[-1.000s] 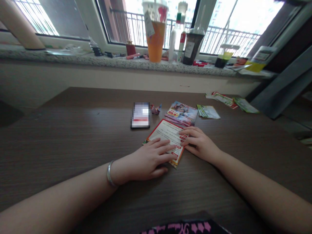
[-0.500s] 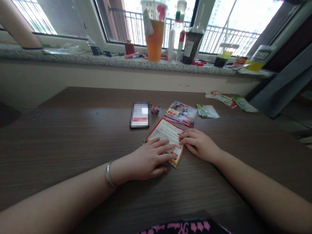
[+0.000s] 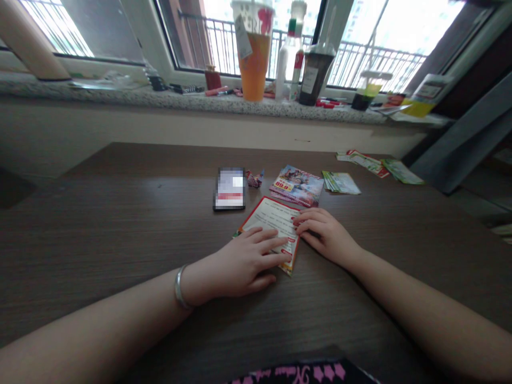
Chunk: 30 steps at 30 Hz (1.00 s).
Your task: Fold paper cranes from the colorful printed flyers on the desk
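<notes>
A printed paper sheet [image 3: 266,214] with a red border and lines of text lies at an angle on the brown table. My left hand [image 3: 250,258], with a silver bangle at its wrist, rests flat over the sheet's lower part, fingers spread. At the sheet's right edge, my right hand [image 3: 323,232] lays its fingertips on the paper, the fingers stretched out and slightly bent. Just beyond the sheet is a small stack of colourful leaflets [image 3: 302,184]. A phone [image 3: 229,189] with a blurred screen lies to the left, beside a small folded paper piece [image 3: 255,178].
Green-and-white leaflets [image 3: 342,183] lie to the right of the stack, with more paper strips [image 3: 368,162] near the table's back right edge. Behind the table, a granite sill [image 3: 180,98] carries a large orange drink cup [image 3: 254,58], bottles [image 3: 285,66] and a dark cup [image 3: 315,77].
The sheet's far corner and right edge have shifted slightly to the left. My right fingers have moved a little with that edge; my left hand is almost still.
</notes>
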Each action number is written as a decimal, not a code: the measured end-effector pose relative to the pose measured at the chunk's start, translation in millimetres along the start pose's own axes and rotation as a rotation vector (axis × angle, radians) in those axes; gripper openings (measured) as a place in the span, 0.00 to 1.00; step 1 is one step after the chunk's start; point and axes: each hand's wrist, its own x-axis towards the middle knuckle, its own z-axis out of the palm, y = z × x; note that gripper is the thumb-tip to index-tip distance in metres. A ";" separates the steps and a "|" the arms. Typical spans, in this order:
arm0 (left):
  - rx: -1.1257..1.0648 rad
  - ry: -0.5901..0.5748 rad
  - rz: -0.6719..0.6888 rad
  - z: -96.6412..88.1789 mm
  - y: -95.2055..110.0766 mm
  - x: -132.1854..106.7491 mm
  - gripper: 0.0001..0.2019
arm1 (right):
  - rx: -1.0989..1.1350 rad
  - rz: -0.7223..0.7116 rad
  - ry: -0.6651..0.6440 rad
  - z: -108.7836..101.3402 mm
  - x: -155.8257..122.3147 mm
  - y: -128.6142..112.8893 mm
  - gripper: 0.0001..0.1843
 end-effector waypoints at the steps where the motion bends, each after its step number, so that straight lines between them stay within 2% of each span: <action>1: 0.002 0.010 -0.001 -0.1 0.5 0.0 0.22 | 0.015 0.007 0.011 0.8 0.6 -0.1 0.05; 9: 0.026 0.034 -0.019 -0.9 4.4 0.5 0.22 | 0.014 0.016 0.045 0.2 3.5 -2.0 0.05; 16: 0.027 0.009 -0.027 -1.1 4.4 0.0 0.23 | 0.030 0.110 0.048 1.3 2.9 -2.4 0.03; 22: 0.021 -0.014 -0.023 -3.5 3.9 1.0 0.22 | 0.076 0.216 0.087 7.1 0.8 5.5 0.05; 30: 0.003 -0.015 -0.017 -0.9 1.9 0.3 0.23 | 0.057 0.187 0.109 5.7 4.6 1.1 0.02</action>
